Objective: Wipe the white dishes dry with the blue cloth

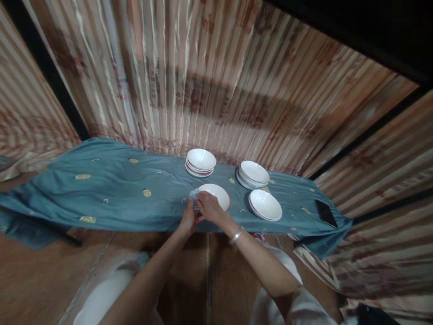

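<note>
A white dish with a thin red rim (219, 195) is at the front middle of the cloth-covered table. My left hand (188, 218) is closed on its near left edge, the thumb toward the rim. My right hand (209, 206), with a silver bangle on the wrist, reaches over the dish. Its fingers are closed on a light blue cloth (194, 193) at the dish's left rim. The hands overlap closely, and they hide the lower left part of the dish. Whether the dish rests fully on the table, I cannot tell.
Behind the dish stands a stack of white bowls (201, 159). Rightward are another bowl stack (254, 173) and a smaller one (266, 205) nearer the front. A black phone (325, 213) lies at the right end of the green tablecloth (122, 194). Curtains (203, 90) hang behind.
</note>
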The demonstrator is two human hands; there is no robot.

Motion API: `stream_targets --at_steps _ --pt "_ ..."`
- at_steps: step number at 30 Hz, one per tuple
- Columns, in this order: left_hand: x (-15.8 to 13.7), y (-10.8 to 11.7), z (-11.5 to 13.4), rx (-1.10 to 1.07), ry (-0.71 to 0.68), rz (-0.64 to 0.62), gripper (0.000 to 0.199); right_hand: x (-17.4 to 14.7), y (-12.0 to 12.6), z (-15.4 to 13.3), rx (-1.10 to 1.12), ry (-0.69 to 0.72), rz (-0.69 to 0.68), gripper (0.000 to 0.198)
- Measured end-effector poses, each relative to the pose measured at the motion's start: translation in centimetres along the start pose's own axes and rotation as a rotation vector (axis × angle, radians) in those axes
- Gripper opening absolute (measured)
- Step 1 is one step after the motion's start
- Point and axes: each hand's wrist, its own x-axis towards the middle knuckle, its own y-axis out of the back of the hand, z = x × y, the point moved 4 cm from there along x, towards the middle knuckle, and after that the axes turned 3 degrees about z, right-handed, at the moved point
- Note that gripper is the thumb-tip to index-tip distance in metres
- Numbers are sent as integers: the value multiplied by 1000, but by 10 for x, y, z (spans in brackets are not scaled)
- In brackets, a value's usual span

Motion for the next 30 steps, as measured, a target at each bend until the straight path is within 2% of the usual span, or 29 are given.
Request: stream_targets --at_steps 9,13,21,30 --pt "3 0 -1 29 -59 -47 38 31 -3 22 -144 -12 -14 28" --pt "-1 0 1 48 -80 -45 46 34 -1 31 -267 -19 -63 27" --pt "0 0 0 57 -95 -73 49 26 2 60 -427 -58 -94 28" --pt "0 -2 -1 65 -83 -65 49 8 13 66 -478 -139 -267 32"
